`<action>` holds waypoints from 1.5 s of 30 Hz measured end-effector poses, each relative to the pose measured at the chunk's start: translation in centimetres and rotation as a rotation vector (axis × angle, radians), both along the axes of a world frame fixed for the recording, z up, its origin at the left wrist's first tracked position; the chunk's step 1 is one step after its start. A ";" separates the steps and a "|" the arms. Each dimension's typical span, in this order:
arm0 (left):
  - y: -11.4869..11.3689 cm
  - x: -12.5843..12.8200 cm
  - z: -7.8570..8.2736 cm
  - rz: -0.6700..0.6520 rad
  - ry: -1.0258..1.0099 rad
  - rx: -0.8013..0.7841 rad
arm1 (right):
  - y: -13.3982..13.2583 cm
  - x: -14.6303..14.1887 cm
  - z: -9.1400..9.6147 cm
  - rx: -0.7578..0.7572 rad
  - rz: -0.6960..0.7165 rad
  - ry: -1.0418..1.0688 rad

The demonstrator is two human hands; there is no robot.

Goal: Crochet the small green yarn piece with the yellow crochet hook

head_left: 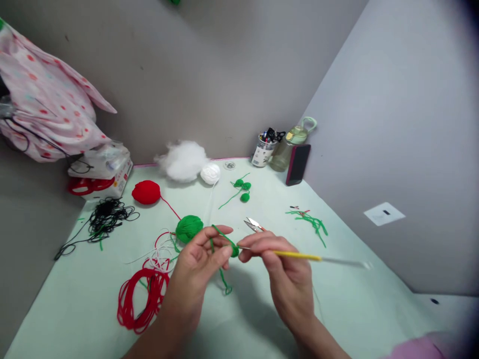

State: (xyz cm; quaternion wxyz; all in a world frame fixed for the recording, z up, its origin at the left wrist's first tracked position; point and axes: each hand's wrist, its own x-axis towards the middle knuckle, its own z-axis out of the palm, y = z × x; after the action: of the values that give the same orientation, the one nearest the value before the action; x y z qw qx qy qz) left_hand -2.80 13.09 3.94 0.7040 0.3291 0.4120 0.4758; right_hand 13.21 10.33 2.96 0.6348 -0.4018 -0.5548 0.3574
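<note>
My left hand (200, 267) pinches a small green crochet piece (234, 251), with green yarn looped over its fingers and a tail hanging below. My right hand (279, 267) grips a crochet hook (299, 256) with a yellow handle, its tip stuck into the green piece. Both hands hover over the pale green table (348, 309). A green yarn ball (189, 228) lies just behind my left hand, and small snips (254, 225) lie behind my right hand.
A red yarn ball (146, 192), a white yarn ball (210, 173) and white stuffing (183, 159) sit at the back. Red yarn loops (140, 299) lie front left, black cord (107, 217) at left. Green crocheted bits (242, 189), green scraps (312, 222), a jar (264, 149), a bottle (290, 144), a phone (298, 164).
</note>
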 end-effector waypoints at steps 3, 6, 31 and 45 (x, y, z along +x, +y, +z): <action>0.0 0.0 -0.3 0.166 0.220 0.133 | -0.9 0.3 -0.7 0.111 -0.046 -0.387; 0.1 -0.1 -0.3 0.177 0.235 0.158 | -1.2 0.4 -1.2 0.135 -0.008 -0.499; 0.9 -0.5 -0.6 -0.076 -0.265 -0.148 | -0.3 0.0 -0.2 0.114 0.009 -0.134; 0.1 0.0 -0.7 -0.078 -0.043 0.023 | 0.9 0.1 -0.2 -0.139 0.111 0.373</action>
State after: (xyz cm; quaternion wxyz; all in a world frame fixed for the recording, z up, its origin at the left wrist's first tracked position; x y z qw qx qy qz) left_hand -2.78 13.23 3.24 0.7269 0.3428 0.3782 0.4595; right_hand 13.28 11.22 2.78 0.6767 -0.3402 -0.4230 0.4974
